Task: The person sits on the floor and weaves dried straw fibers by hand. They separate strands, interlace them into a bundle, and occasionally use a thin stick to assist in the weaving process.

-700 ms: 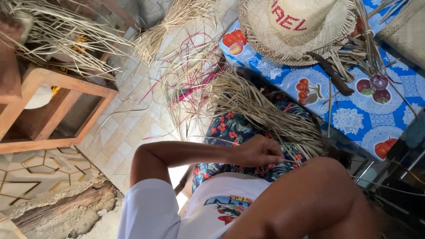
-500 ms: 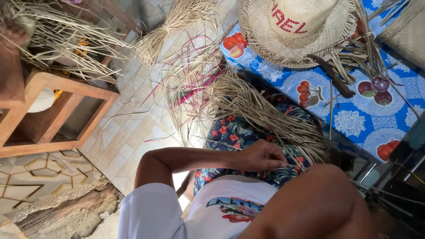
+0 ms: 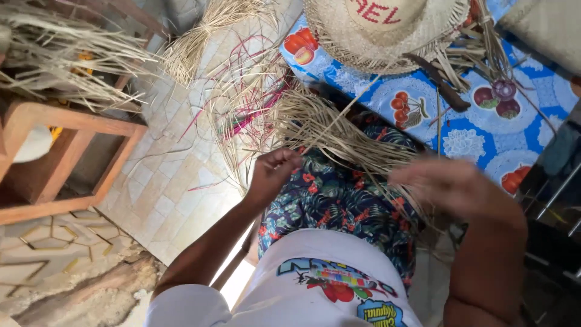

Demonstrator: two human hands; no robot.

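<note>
Straw strands (image 3: 339, 130) fan across the person's flowered lap in the head view, the left hand (image 3: 273, 172) curled shut, pinching one strand at the fan's seven o'clock edge, the blurred right hand (image 3: 451, 181) at five o'clock, its grip impossible to tell, straw hat (image 3: 387, 36) lying at twelve.

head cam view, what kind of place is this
Probably a home straw-weaving spot: a woven straw hat on a blue fruit-print tablecloth, straw bundles on the tiled floor, loose straw strands by both hands.
</note>
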